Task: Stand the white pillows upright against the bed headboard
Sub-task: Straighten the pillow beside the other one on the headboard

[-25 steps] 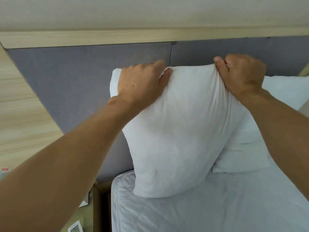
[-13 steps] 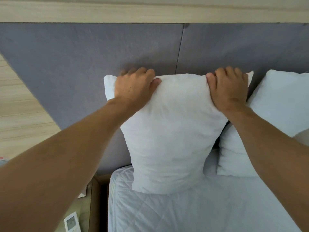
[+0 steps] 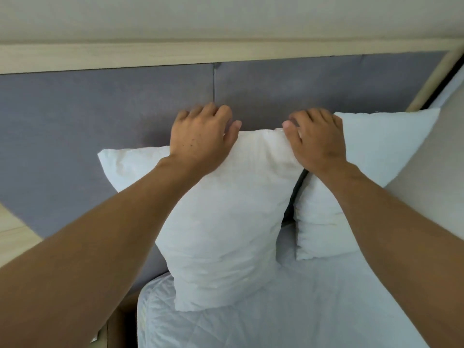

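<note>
A white pillow (image 3: pixel 226 222) stands upright on the bed, its back against the grey padded headboard (image 3: pixel 100 116). My left hand (image 3: pixel 200 136) lies over its top edge, fingers curled behind it. My right hand (image 3: pixel 316 139) grips the same top edge near the right corner. A second white pillow (image 3: pixel 364 156) stands upright just to the right, leaning on the headboard, partly hidden by my right forearm. A dark gap separates the two pillows lower down.
A white quilted mattress (image 3: pixel 276 322) fills the lower part of the view. A light wooden ledge (image 3: pixel 175 55) tops the headboard. Wood panelling (image 3: pixel 12 237) shows at the left, and a pale wall (image 3: pixel 431 187) rises at the right.
The pillow has been pushed back against the headboard and its left corner now sticks out past my left hand. Both hands sit closer together along the top edge. The view has shifted right.
</note>
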